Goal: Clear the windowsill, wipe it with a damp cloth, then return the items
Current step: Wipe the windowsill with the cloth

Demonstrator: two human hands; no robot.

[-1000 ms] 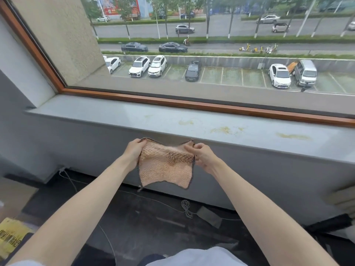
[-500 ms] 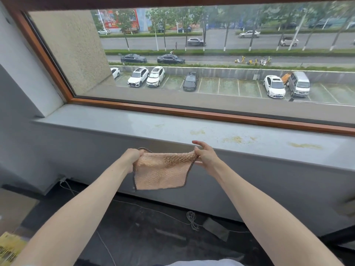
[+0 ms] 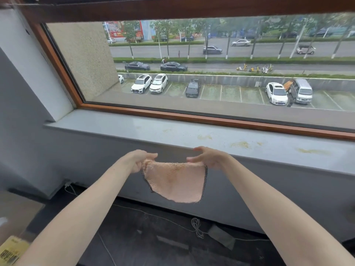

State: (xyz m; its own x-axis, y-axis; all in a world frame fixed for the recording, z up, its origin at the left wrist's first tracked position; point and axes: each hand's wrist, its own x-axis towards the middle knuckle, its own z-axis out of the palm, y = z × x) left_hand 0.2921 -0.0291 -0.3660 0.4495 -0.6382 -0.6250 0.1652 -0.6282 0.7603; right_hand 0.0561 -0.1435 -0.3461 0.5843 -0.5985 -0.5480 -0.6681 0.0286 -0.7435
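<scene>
The left hand [image 3: 141,160] and right hand [image 3: 209,157] each grip a top corner of the pink cloth [image 3: 175,181], which hangs spread between them just in front of the windowsill [image 3: 134,129]. Yellowish stains [image 3: 240,144] mark the sill's right part.

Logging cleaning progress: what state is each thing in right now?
Cloth: hanging in the air, held by its top corners.
Left hand: holds the cloth's left corner.
Right hand: holds its right corner.
Windowsill: yellowish stains on it.
</scene>
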